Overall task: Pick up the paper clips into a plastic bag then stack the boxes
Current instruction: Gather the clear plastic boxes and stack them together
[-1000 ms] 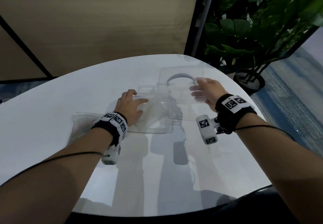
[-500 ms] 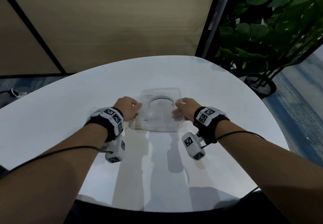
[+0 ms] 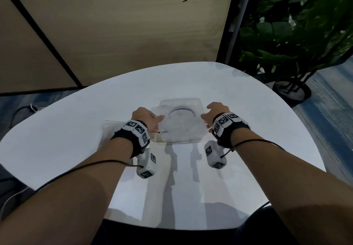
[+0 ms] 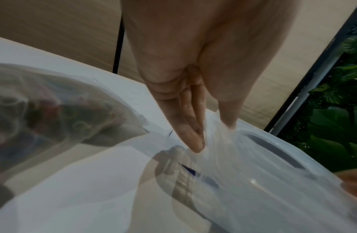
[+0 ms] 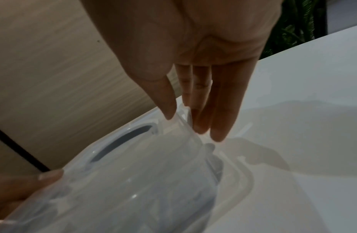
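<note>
Two clear plastic boxes sit stacked in the middle of the white table [image 3: 57,139]. The upper box [image 3: 181,130] has a grey-blue ring on its lid. The lower box's rim [image 5: 243,178] shows under it. My left hand [image 3: 150,119] holds the upper box's left edge, thumb on top and fingers [image 4: 193,141] straight down its side. My right hand [image 3: 214,113] pinches the right rim between thumb and fingers [image 5: 201,126]. A clear plastic bag [image 4: 54,107] with coloured paper clips inside lies just left of the boxes, partly hidden behind my left wrist in the head view.
A tan wall panel stands beyond the table's far edge. A potted plant [image 3: 292,90] stands on the floor at the right. Cables [image 3: 23,109] lie on the floor at the left. White table surface lies between the boxes and me.
One second ago my right hand carried the ring-lidded box at the right while my left hand rested on the other box. Both hands have since brought it onto that box.
</note>
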